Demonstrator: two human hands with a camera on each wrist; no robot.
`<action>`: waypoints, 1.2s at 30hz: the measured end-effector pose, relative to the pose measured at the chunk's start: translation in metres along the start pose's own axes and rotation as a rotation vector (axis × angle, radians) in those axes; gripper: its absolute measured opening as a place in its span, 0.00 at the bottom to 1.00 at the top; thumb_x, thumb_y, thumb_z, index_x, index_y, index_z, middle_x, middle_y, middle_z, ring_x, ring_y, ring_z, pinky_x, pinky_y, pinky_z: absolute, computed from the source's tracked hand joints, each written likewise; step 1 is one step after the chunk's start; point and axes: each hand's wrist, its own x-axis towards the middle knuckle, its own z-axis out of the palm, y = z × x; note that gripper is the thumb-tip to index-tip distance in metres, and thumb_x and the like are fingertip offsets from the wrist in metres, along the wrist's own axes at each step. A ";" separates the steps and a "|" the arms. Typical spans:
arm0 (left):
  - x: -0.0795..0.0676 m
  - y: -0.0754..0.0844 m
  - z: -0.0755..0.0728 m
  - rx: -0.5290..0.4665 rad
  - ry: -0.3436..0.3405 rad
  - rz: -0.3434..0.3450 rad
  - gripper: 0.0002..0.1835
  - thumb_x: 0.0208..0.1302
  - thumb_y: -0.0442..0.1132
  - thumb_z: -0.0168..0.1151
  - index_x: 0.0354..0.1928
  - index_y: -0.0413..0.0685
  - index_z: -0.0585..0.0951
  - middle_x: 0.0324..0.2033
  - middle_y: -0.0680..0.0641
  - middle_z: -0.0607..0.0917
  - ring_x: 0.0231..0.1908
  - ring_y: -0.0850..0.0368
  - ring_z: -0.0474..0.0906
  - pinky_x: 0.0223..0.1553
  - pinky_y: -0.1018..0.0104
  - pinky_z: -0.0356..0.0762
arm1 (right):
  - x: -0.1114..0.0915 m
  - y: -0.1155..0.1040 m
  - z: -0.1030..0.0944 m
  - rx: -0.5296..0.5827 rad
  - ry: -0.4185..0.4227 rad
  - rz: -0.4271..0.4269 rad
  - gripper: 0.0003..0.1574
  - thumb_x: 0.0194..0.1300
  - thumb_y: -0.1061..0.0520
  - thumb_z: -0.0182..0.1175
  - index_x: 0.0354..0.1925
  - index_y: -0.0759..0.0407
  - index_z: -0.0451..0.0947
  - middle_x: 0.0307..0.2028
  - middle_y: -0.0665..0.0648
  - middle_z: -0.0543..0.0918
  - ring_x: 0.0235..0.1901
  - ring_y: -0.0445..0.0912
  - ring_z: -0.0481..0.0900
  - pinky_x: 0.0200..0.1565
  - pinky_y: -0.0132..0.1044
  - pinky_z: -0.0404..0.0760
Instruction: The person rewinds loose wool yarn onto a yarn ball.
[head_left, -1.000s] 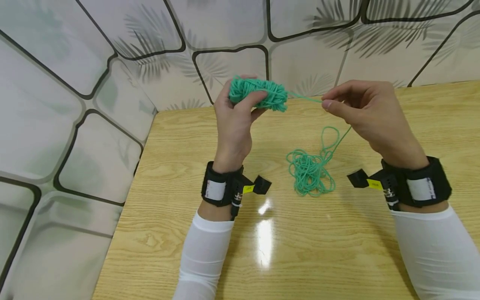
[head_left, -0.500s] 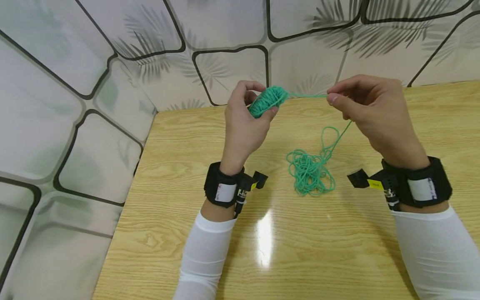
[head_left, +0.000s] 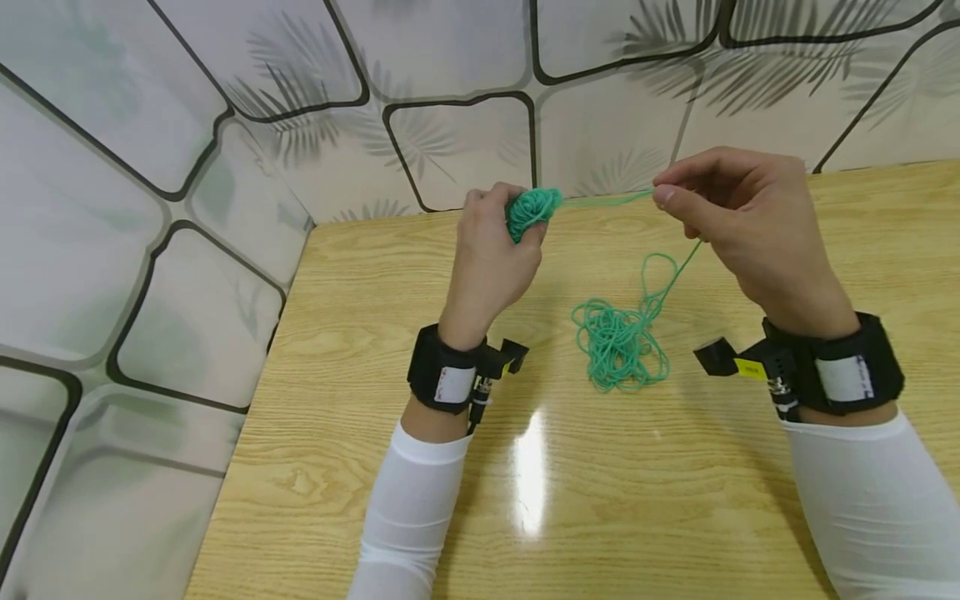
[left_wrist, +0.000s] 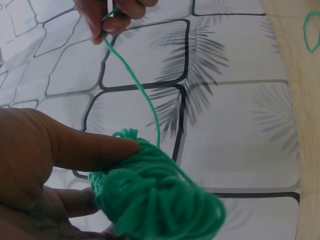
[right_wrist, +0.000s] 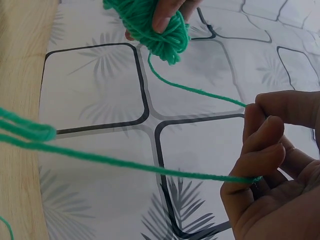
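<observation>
My left hand (head_left: 491, 250) grips a wound bundle of green yarn (head_left: 533, 212), thumb along one side and fingers round the other. In the left wrist view the yarn bundle (left_wrist: 155, 200) bulges out past the thumb. A single strand (right_wrist: 200, 92) runs from the bundle to my right hand (head_left: 750, 217), slightly slack. The right thumb and forefinger pinch that strand, and it passes through the curled fingers, as the right wrist view shows. From there the strand goes down to a loose tangle of the same yarn (head_left: 618, 343) on the wooden table (head_left: 360, 433).
A pale wall (head_left: 457, 50) with dark outlined stone shapes and grey leaf prints rises along the back edge of the table. Another patterned wall (head_left: 90, 208) borders the left side. Each wrist wears a black strap with a small camera.
My left hand has turned the yarn bundle, so its end now points to the right, and has shifted slightly right and lower. The right hand has moved slightly right and up. The tangle stays put.
</observation>
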 end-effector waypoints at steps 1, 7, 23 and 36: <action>0.000 -0.001 0.000 0.004 -0.008 0.000 0.16 0.60 0.39 0.58 0.49 0.42 0.75 0.40 0.46 0.70 0.41 0.55 0.67 0.41 0.67 0.66 | 0.000 0.000 0.000 0.002 0.001 0.000 0.15 0.52 0.66 0.64 0.38 0.76 0.76 0.31 0.63 0.79 0.24 0.47 0.67 0.24 0.30 0.68; 0.002 -0.005 -0.002 -0.062 -0.028 0.027 0.17 0.61 0.42 0.58 0.49 0.42 0.70 0.39 0.47 0.73 0.39 0.56 0.70 0.38 0.67 0.68 | 0.000 -0.001 0.003 -0.012 0.010 -0.013 0.14 0.52 0.66 0.64 0.37 0.76 0.77 0.30 0.64 0.78 0.24 0.48 0.67 0.23 0.30 0.68; 0.009 -0.005 -0.011 -1.215 -0.075 -0.230 0.16 0.56 0.33 0.63 0.46 0.40 0.71 0.35 0.43 0.79 0.34 0.54 0.77 0.48 0.57 0.72 | 0.000 0.000 0.002 0.005 -0.009 0.006 0.15 0.53 0.66 0.64 0.38 0.76 0.76 0.31 0.63 0.78 0.25 0.47 0.68 0.24 0.30 0.69; 0.011 0.000 -0.014 -1.345 -0.096 -0.245 0.17 0.57 0.26 0.57 0.50 0.30 0.74 0.49 0.37 0.74 0.45 0.48 0.76 0.51 0.57 0.70 | -0.001 0.000 0.002 -0.001 -0.014 0.018 0.15 0.53 0.65 0.64 0.38 0.76 0.76 0.30 0.62 0.78 0.25 0.47 0.68 0.25 0.30 0.70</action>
